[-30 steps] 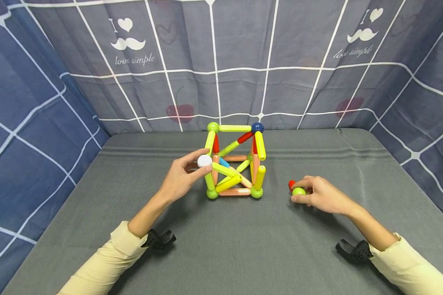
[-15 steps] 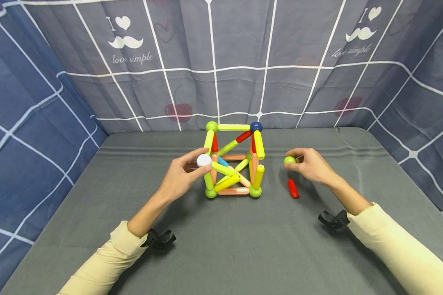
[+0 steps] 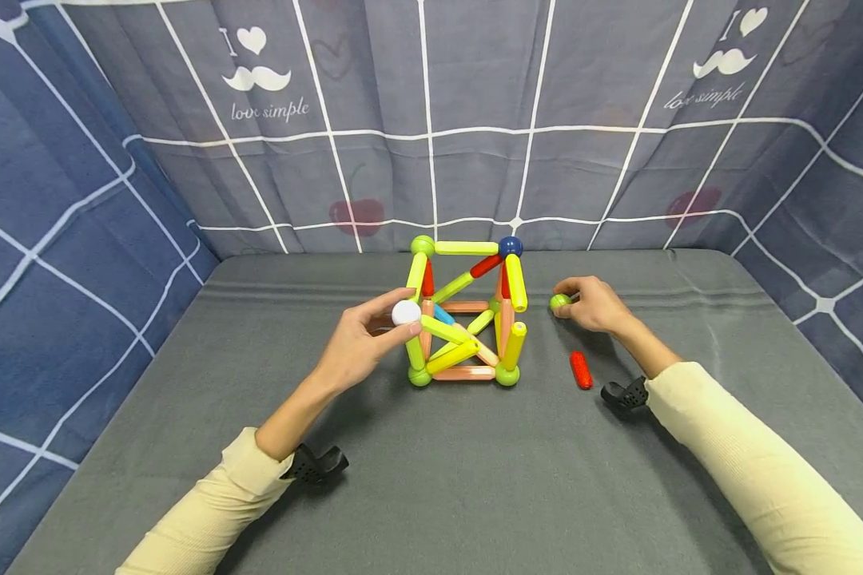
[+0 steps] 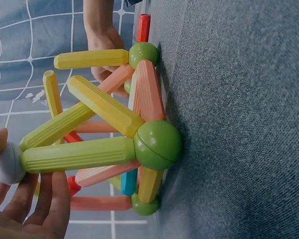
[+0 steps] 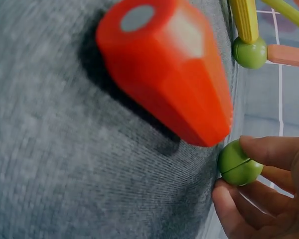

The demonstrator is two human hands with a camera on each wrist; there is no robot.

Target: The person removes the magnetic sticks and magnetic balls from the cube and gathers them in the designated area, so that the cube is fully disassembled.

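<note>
My left hand [image 3: 355, 345] pinches a white ball [image 3: 406, 313] between thumb and fingers at the near left upper corner of a frame of magnetic sticks and balls [image 3: 466, 248]. In the left wrist view, a green stick [image 4: 79, 155] runs from that white ball to a green ball [image 4: 158, 144] at the base. Right of the frame, my right hand [image 3: 595, 307] grips a loose green ball [image 3: 559, 303] low at the cloth. The right wrist view shows thumb and fingers around this ball [image 5: 239, 164]. A red stick [image 3: 581, 370] lies nearer me, untouched.
A dark blue ball [image 3: 511, 247] tops the frame's far right corner. Nearby, a yellow-green stick [image 3: 516, 284] juts from it towards me, above an upright yellow stick [image 3: 515, 345] with a free top end. Grey cloth [image 3: 446, 479] covers the table; checked curtains [image 3: 475, 184] surround it.
My right hand has moved from beside the red stick towards the back of the table with the green ball, uncovering the stick. The left hand keeps its place on the white ball.
</note>
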